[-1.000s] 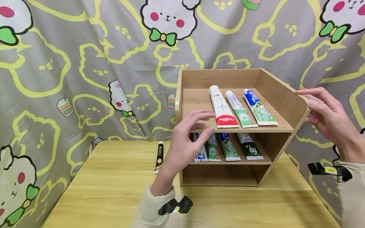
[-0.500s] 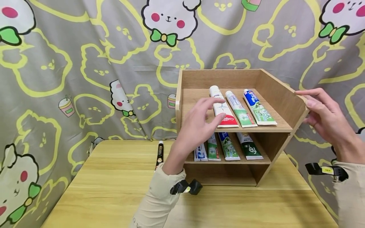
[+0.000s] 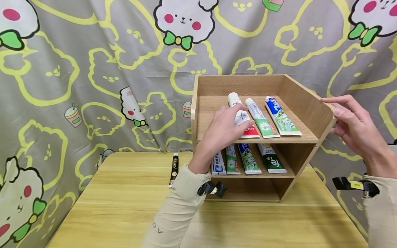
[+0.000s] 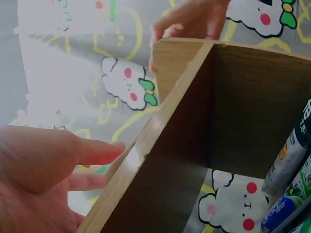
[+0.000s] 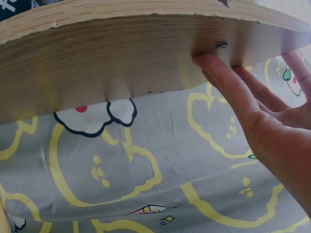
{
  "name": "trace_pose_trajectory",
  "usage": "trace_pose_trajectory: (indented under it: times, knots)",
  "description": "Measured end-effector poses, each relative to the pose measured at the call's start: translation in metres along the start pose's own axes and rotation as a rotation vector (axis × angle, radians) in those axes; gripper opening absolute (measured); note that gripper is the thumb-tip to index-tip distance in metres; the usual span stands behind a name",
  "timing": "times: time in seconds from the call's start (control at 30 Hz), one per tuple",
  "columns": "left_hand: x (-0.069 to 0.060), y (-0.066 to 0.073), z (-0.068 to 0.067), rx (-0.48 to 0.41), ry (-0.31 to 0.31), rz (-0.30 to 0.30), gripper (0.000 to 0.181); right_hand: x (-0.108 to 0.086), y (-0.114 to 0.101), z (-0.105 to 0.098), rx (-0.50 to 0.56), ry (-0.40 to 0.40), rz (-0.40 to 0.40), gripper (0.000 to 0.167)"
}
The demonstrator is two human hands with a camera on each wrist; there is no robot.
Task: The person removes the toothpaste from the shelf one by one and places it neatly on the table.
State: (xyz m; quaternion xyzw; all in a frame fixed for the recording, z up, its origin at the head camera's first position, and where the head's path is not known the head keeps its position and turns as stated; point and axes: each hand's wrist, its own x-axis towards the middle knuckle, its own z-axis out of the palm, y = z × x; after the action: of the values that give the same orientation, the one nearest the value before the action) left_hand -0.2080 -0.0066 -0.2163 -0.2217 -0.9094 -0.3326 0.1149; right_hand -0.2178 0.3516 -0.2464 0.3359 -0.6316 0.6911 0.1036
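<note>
the soft white plastic toothpaste tube with a red tail end [image 3: 242, 117] lies right under the left hand [image 3: 224, 122], a little right of the centre of the frame, on the top shelf [image 3: 211, 108] of a light brown wooden rack [image 3: 240, 85]. its long axis runs from the cap, toward the back of the shelf, down and slightly right to the flat tail by the shelf's front edge. the left hand comes in from the lower left, so its thumb and forefinger reach across that axis rather than along it. its grip is loosely bent, thumb and forefinger parted with the tube's face showing between them; no firm hold shows, and i cannot tell whether the tips touch the tube.

the left hand is much the nearer one. the right hand [image 3: 359, 125], at the right of the frame, rests its fingers against the outer side and edge of the rack's right wall [image 3: 310, 110], the grip not wrapped round anything. between it and the white tube lie a slim white-and-green tube [image 3: 263, 120] and a blue-and-green tube [image 3: 283, 117].

the white tube lies flat, printed face up: rounded white cap, pale body with a blue star, and white lettering on the red, partly covered by the thumb
</note>
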Motion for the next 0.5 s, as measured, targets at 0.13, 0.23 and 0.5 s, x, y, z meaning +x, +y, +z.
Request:
trace_pose_trajectory:
  times: [0.13,0.23,0.5]
  knots:
    - [0.009,0.005,0.003,0.109,-0.027,-0.017,0.038,-0.001,-0.001,0.000,-0.048,0.018,0.012,0.041]
    - [0.015,0.007,0.004,0.165,-0.040,-0.032,0.036,-0.002,0.000,-0.001,-0.023,0.003,0.005,0.042]
    - [0.020,0.010,0.001,0.121,-0.056,-0.073,0.032,0.001,0.001,-0.002,0.034,-0.045,-0.019,0.044]
